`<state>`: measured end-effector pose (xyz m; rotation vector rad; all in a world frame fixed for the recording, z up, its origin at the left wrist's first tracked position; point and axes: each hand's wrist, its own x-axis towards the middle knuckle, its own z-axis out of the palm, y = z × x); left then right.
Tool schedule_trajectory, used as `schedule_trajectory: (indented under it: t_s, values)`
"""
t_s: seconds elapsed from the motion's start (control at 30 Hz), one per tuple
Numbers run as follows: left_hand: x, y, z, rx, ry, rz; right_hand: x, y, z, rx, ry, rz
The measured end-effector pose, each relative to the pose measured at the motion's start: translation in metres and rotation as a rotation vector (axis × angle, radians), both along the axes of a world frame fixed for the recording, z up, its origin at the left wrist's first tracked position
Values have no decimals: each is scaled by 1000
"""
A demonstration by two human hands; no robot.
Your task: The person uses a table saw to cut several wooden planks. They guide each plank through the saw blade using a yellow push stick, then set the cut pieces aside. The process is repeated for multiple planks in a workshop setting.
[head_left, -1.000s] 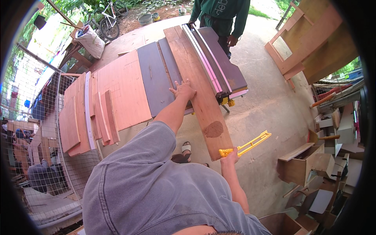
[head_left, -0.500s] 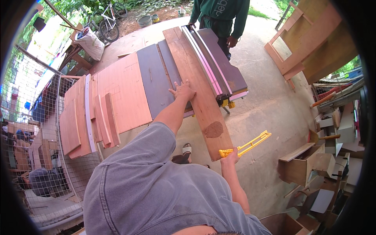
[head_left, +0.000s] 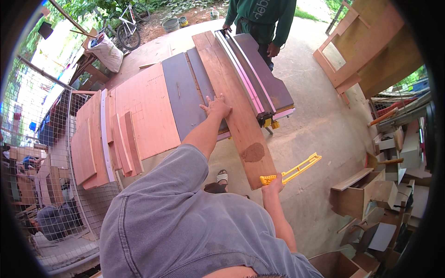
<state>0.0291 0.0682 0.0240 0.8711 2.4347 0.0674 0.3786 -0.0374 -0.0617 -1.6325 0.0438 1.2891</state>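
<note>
A long brown wooden board (head_left: 235, 120) lies lengthwise on a dark table saw (head_left: 273, 85), its near end jutting past the table toward me. The board runs alongside the saw's long metal rip fence (head_left: 243, 76). My left hand (head_left: 217, 108) rests on the board's left part with fingers spread. At the board's near right corner, my right hand (head_left: 272, 184) grips a yellow push stick (head_left: 299, 169), which points out to the right. The stick's handle end touches or overlaps the board's corner. A rough dark patch (head_left: 253, 152) marks the board's near part. No blade shows.
At the saw's far end stands a co-worker in a green top (head_left: 262, 18), one hand near the fence. Plywood sheets (head_left: 143, 106) and loose strips (head_left: 130, 143) extend left. Wire mesh (head_left: 88, 185) borders the left side; wooden boxes and offcuts (head_left: 357, 194) crowd the right.
My hands, the board and the push stick keep nearly the same places. Beyond the mesh at left, a person has shifted slightly.
</note>
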Motion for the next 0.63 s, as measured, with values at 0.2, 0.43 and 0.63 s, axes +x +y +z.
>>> schedule_trajectory:
  t_s: [0.2, 0.43, 0.63]
  values:
    - [-4, 4, 3, -62, -16, -19, -4, 3, 3, -7, 5, 8]
    - [-6, 5, -1, 2, 1, 8, -5, 5, -5, 17, 37, 7]
    - [-12, 8, 2, -48, -9, -13, -7, 8, -10, -14, 45, 14]
